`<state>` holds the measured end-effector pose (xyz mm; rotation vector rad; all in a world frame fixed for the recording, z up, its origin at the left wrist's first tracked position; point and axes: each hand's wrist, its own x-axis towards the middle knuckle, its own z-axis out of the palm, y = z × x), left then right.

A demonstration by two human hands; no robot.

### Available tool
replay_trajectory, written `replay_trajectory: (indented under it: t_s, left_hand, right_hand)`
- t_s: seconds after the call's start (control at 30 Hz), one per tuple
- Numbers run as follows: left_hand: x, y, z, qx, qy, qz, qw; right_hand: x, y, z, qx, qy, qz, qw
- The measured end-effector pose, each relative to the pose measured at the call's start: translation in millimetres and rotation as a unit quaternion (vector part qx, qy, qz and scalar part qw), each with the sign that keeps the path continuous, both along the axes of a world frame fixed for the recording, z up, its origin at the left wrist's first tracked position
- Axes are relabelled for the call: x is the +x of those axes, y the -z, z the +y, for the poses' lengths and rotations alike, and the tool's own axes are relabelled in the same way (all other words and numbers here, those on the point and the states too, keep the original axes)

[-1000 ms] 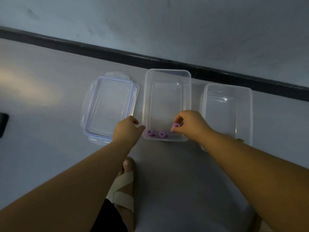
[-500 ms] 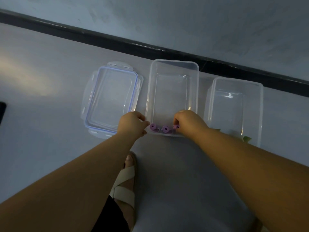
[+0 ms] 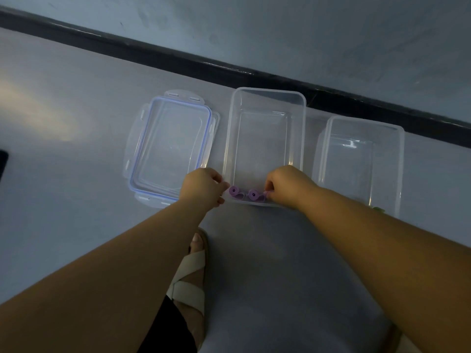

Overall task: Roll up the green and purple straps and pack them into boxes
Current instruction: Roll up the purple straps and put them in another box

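1. Middle box [image 3: 265, 90]: clear plastic, open, standing on the grey floor [image 3: 76, 200]; taken as landmark.
2. Purple roll 1 [image 3: 234, 191]: rolled strap, inside the middle box at its near left corner, against the near wall.
3. Purple roll 2 [image 3: 253, 194]: inside the middle box, just right of purple roll 1, along the same near wall.
4. Purple roll 3 [image 3: 266, 194]: inside the middle box, just right of purple roll 2, mostly hidden by fingers.
5. Right hand [image 3: 288, 186]: over the near right part of the middle box; thumb and fingertips pressed together, pinching purple roll 3.
6. Left hand [image 3: 202, 187]: outside the near left corner of the middle box; fingers curled, thumb tip at the corner. Whether it grips the wall cannot be told.
7. Lid [image 3: 170, 149]: clear with a blue seal, flat on the floor just left of the middle box.
8. Right box [image 3: 364, 122]: clear, open, right of the middle box, apart from it.
9. Green strap [image 3: 378, 209]: a small piece showing at the right box's near side, right of the middle box.
10. Sandalled foot [image 3: 190, 281]: nearer the viewer than the middle box.
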<state>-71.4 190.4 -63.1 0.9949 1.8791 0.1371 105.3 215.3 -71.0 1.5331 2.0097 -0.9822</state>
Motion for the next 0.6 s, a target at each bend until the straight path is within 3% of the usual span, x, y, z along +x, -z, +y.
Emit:
replay_trajectory:
  t_s: [0.3,0.6]
  left_hand:
    - [-0.6,-2.9,0.8,-0.003,-0.005,-0.011,1.000]
    - [-1.9,-4.0,0.5,-0.009,-0.003,-0.016,1.000]
  right_hand:
    - [-1.5,0.0,3.8,0.018,0.008,0.017,1.000]
    - [-4.4,-5.8,1.7,0.066,-0.062,-0.039,0.995]
